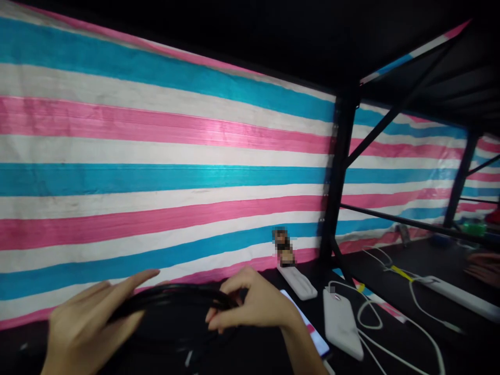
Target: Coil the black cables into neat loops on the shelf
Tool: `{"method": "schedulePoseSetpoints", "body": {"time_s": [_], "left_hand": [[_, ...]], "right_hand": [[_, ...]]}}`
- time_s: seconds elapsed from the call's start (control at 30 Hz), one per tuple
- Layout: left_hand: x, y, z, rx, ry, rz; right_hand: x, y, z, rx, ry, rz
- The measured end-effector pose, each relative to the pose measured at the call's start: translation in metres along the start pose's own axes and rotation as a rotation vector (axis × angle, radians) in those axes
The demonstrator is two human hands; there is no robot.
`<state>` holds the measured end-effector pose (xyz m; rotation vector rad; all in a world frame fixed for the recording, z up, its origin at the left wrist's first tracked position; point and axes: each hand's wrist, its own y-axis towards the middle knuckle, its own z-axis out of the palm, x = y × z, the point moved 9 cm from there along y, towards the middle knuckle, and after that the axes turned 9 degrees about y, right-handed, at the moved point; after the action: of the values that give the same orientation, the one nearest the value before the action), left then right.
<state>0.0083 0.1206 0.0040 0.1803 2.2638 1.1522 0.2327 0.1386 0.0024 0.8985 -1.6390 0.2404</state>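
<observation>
Pink-white-blue sheeting behind black tabletop, both hands (left looser) around coiled black cable.

Big stripes of blue, white and pink all across the sheet, side to side, with white between the blue and the pink. Shiny light spots on a pink stripe and a blue stripe. Plain black for the post, the shelf overhead and the worktop. Black too for the loop of cord, with shiny bits. White for the flat block, the thin block, the long bar and the wires. Bright yellow on the tie. Pale glow on the phone, with a pinky-red patch. Blurry green on something far right.
</observation>
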Motion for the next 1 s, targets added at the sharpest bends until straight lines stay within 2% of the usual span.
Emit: {"method": "schedulePoseSetpoints", "body": {"time_s": [0.07,0.13,0.3,0.4,0.53,0.6,0.67,0.77,0.87,0.93,1.0], "left_hand": [[-0.011,0.011,0.016,0.062,0.081,0.149],[-0.014,0.017,0.033,0.151,0.091,0.194],[-0.009,0.023,0.052,0.313,0.142,0.017],[-0.014,0.01,0.065,0.586,0.058,-0.069],[-0.011,-0.039,0.083,1.082,-0.222,-0.313],[-0.009,-0.051,0.083,1.179,-0.297,-0.348],[-0.005,-0.047,0.083,1.156,-0.357,-0.343],[0.009,-0.03,0.08,1.027,-0.374,-0.329],[0.026,-0.017,0.069,0.86,-0.397,-0.317],[0.044,-0.012,0.048,0.658,-0.39,-0.337],[0.062,-0.009,0.016,0.39,-0.331,-0.345]], "right_hand": [[-0.007,0.003,-0.005,-0.032,0.003,0.027],[-0.01,0.005,-0.007,-0.058,0.023,0.032],[-0.011,0.01,0.001,-0.105,0.066,0.007],[-0.012,0.013,0.0,-0.171,0.077,0.008],[-0.011,0.011,-0.012,-0.245,0.114,0.011],[-0.008,0.007,-0.028,-0.332,0.123,-0.027],[-0.006,0.0,-0.047,-0.473,0.125,-0.063],[-0.007,-0.013,-0.069,-0.673,0.145,-0.049],[-0.007,-0.018,-0.071,-0.723,0.188,0.004],[-0.004,-0.018,-0.066,-0.701,0.223,-0.013],[0.001,-0.014,-0.057,-0.65,0.245,-0.077]]}}
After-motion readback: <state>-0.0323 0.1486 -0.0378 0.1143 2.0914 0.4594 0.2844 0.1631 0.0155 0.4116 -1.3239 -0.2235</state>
